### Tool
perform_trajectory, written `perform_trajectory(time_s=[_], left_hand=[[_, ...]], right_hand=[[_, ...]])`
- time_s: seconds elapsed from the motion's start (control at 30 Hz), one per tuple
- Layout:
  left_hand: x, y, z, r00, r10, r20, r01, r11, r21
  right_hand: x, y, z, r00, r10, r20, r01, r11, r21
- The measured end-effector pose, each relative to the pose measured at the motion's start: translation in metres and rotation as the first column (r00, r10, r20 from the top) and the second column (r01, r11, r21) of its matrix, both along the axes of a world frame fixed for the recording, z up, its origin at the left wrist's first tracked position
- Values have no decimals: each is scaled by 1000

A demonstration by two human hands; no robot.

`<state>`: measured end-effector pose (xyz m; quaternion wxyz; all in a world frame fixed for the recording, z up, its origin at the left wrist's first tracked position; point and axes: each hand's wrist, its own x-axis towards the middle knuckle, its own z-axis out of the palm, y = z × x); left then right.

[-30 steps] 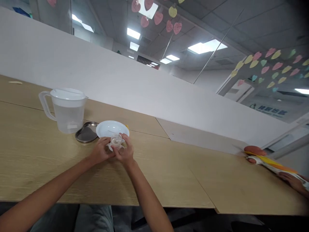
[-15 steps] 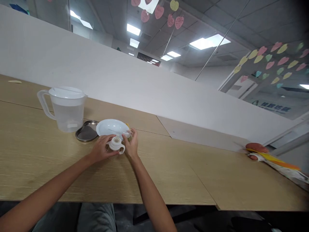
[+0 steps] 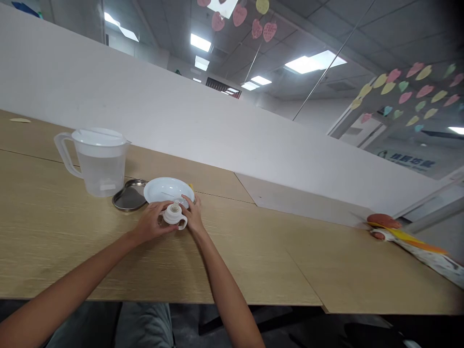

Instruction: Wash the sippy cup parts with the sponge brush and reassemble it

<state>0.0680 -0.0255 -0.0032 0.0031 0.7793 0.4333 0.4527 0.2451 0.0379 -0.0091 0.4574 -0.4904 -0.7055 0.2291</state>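
Observation:
My left hand (image 3: 151,224) is closed around a baby bottle (image 3: 173,216) with a white collar, a clear teat and white side handles. The bottle is upright, close above the table in front of the bowl. In my right hand (image 3: 193,215) is a clear cap (image 3: 181,201), gripped in the fingertips right beside the teat. Fingers partly hide the cap, and I cannot tell whether it touches the bottle. Just behind both hands stands a white bowl (image 3: 165,185).
A kidney-shaped metal tray (image 3: 129,195) lies left of the bowl, beside a lidded plastic pitcher (image 3: 101,169) of clear liquid. Something yellow (image 3: 191,186) peeks out behind the bowl. A white partition (image 3: 217,135) borders the wooden table (image 3: 253,256). Orange and yellow items (image 3: 398,233) lie far right.
My right hand has moved left with the clear cap, from beside the bowl's right edge to the bottle's teat. My left hand keeps the bottle in about the same place.

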Motion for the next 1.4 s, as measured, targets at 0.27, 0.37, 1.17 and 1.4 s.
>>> perform_trajectory(time_s=[0.27,0.37,1.17,1.4], left_hand=[[0,-1,2,1000,16,0,-16,1000,-5],[-1,0,0,1000,15,-3,-15,1000,-14],[1,-4,5,1000,7,-10,-8,999,-44],[5,-5,3,1000,10,-28,-11,999,-40]], right_hand=[[3,-4,7,997,-78,-20,80,991,110],[4,-13,19,987,-8,-162,47,970,238],[32,7,35,816,-178,-550,225,974,18],[13,-17,41,828,220,-516,-187,975,117]])
